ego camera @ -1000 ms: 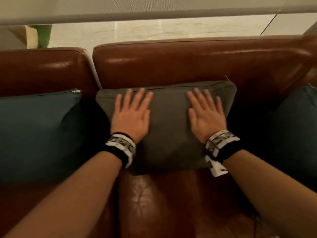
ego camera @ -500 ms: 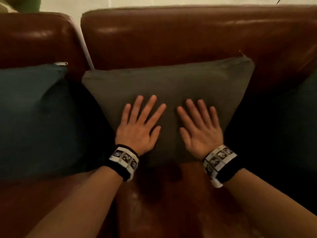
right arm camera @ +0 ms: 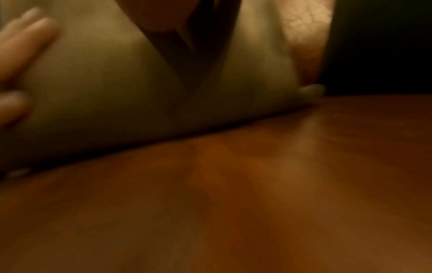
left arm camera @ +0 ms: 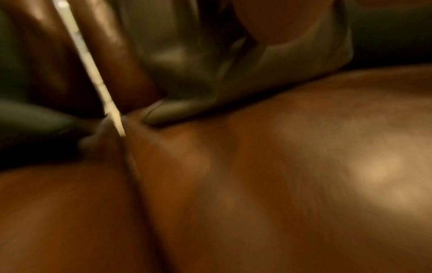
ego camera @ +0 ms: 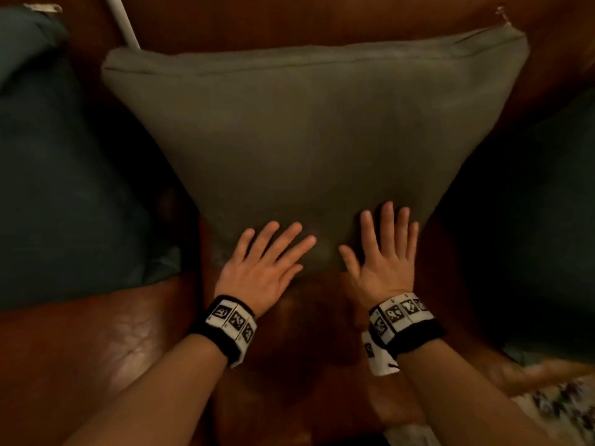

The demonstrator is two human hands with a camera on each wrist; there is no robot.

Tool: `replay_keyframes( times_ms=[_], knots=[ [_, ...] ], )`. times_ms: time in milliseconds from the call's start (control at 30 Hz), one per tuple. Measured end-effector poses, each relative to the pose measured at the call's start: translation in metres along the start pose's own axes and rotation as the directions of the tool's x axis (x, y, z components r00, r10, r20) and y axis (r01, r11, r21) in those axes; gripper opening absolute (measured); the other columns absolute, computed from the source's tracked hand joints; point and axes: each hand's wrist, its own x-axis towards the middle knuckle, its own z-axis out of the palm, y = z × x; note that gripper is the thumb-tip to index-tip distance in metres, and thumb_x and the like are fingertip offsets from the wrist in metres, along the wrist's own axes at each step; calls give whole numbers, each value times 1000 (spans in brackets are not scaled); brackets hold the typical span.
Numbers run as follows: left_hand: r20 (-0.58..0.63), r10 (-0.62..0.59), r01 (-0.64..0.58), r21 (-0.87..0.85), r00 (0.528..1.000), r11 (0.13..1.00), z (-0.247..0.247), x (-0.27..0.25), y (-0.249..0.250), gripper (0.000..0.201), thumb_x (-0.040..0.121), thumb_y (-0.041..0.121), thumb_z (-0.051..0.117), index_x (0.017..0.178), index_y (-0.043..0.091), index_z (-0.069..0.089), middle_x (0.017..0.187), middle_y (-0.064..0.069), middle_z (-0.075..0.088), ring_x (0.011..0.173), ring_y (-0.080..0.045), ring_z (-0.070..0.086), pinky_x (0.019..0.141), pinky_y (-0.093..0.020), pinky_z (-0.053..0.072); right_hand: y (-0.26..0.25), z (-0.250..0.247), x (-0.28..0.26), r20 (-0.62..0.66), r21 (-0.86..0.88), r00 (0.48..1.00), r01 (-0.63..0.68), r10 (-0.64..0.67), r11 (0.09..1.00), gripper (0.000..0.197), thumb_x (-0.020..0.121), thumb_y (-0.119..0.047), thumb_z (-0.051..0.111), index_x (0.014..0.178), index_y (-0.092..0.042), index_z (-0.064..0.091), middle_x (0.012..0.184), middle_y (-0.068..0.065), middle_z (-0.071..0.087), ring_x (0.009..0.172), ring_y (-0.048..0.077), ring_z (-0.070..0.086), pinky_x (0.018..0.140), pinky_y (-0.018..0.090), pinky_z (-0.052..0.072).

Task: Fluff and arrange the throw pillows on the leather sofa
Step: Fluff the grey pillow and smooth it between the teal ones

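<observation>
An olive-grey throw pillow [ego camera: 309, 133] leans upright against the back of the brown leather sofa [ego camera: 96, 342], in the middle. Both my hands lie flat on its lower front, fingers straight and spread. My left hand [ego camera: 264, 259] presses near the bottom left, my right hand [ego camera: 383, 252] near the bottom right edge. In the left wrist view the pillow's bottom corner [left arm camera: 187, 107] rests on the seat. In the right wrist view the pillow [right arm camera: 105, 92] fills the top, with the fingers [right arm camera: 25, 42] of my left hand on it.
A dark teal pillow [ego camera: 64, 175] stands to the left and another dark pillow [ego camera: 541, 220] to the right, both close beside the grey one. A pale gap [ego camera: 124, 22] splits the sofa's back cushions. Patterned cloth [ego camera: 563, 410] shows at the lower right.
Both hands have slid down the pillow's front from near its top to its lower edge and come closer together. The head view has tilted down and nearer the sofa.
</observation>
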Motion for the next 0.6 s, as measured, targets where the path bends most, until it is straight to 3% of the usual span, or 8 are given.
replay_keyframes(
  times_ms=[67,133,233,300,367,400,467,600],
  knots=[
    [125,-9,11,-12,992,1000,4,-37,-18,71,100,41,43,154,37,-2,165,4,-4,148,-28,6,121,-49,5,20,-1,-16,67,-29,997,-36,38,999,70,100,-56,34,155,-32,-1,163,-2,-2,151,23,-5,121,51,9],
    [268,-161,186,-72,950,980,1,-70,-33,78,95,37,46,154,37,-6,165,-1,2,151,-31,1,120,-53,17,34,-10,-27,172,33,969,-185,177,982,73,99,-54,36,154,-32,-5,161,1,5,150,28,7,117,54,23],
    [434,-426,524,-132,794,841,-24,-78,-34,69,95,43,31,156,31,1,165,-5,-6,151,-34,9,114,-55,29,35,-36,-22,318,212,831,-531,456,820,76,97,-44,48,155,-33,0,163,1,12,145,27,27,114,46,31],
    [378,-514,621,-257,770,741,-47,-47,-23,67,97,44,26,157,20,8,165,-8,0,150,-32,12,117,-51,26,24,-52,0,300,348,774,-633,557,692,73,97,-41,49,155,-29,6,161,2,19,145,17,25,115,33,23],
    [220,-626,641,-486,748,594,-66,8,-13,68,98,42,27,156,10,11,164,-13,6,150,-29,14,121,-40,18,7,-54,34,201,485,779,-606,595,630,73,96,-47,43,156,-25,7,161,2,16,143,7,18,115,21,16],
    [168,-706,640,-601,688,479,-71,37,-10,68,99,40,27,155,8,11,164,-14,8,150,-27,14,121,-33,14,-2,-51,52,148,522,776,-588,613,618,76,95,-52,39,156,-23,6,161,4,14,143,7,17,116,19,15],
    [145,-861,638,-733,488,238,-73,88,-10,65,100,39,26,155,9,12,163,-15,13,150,-24,16,119,-22,10,-17,-41,80,91,533,729,-611,678,585,81,92,-63,33,156,-24,3,161,9,13,146,20,19,119,32,19],
    [307,-948,661,-728,79,-181,-47,113,-31,55,102,43,19,153,26,30,151,-10,43,137,-29,43,109,-25,32,-19,-29,85,103,492,678,-671,728,555,81,88,-74,26,154,-33,2,161,5,12,146,25,21,117,48,25]
  ],
)
